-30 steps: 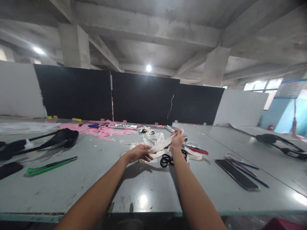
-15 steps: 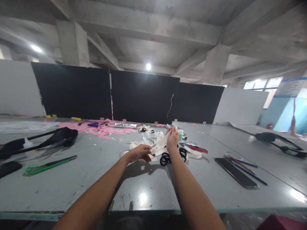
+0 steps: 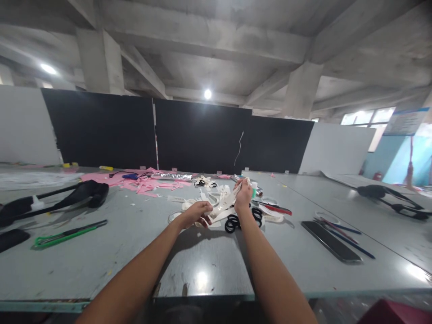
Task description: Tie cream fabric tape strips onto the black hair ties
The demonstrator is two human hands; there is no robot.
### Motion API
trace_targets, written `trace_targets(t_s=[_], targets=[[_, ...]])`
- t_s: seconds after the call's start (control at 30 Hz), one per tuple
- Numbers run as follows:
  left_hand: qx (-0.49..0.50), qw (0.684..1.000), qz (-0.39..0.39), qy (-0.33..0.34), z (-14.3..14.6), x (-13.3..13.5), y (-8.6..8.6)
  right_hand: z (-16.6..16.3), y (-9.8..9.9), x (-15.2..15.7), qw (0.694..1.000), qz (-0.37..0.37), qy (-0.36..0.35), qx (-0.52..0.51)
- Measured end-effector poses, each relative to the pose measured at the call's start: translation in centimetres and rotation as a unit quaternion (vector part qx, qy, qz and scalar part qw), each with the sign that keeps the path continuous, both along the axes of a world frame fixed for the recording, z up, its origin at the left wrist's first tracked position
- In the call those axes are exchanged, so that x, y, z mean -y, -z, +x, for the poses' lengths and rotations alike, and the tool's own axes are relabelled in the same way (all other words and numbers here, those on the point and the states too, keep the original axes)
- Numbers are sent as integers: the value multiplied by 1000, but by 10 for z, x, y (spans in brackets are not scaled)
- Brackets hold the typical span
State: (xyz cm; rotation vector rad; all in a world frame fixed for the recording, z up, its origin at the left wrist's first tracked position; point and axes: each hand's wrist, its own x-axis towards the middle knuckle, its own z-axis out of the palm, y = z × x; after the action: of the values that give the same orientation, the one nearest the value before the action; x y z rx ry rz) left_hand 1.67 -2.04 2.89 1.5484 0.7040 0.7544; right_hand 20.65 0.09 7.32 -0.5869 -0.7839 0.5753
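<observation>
- We pinch a white ribbon [image 3: 222, 208] in our left hand [image 3: 196, 214] and grip it in our right hand [image 3: 243, 196], apparently to keep it spread.
- It slants between both, above the table [image 3: 135, 229], near black loops [image 3: 231, 223].

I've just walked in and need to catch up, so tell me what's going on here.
A person's left grip and right grip hold a flat, printed, cream-coloured, fabric-looking ribbon, slanting between them. More pale, ribbon-like strips lie tangled behind it on the smooth grey table, and round black loops lie on the near side of the tangle. A long, slim, green-and-black tool lies off to the left, touched by neither.
</observation>
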Motion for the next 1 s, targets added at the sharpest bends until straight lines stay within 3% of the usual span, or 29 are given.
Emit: trace_targets(t_s=[0.17, 0.33, 0.57, 1.0], targets=[[4, 1000, 15, -12, 1, 3, -3, 4, 1, -3, 1000, 0, 20, 7], [-7, 1000, -21, 10, 3, 11, -9, 4, 3, -4, 999, 9, 23, 22], [-45, 998, 15, 42, 5, 6, -3, 1, 1, -2, 999, -11, 27, 24], [-61, 997, 21, 30, 12, 7, 0, 0, 0, -3, 1000, 5, 16, 19]])
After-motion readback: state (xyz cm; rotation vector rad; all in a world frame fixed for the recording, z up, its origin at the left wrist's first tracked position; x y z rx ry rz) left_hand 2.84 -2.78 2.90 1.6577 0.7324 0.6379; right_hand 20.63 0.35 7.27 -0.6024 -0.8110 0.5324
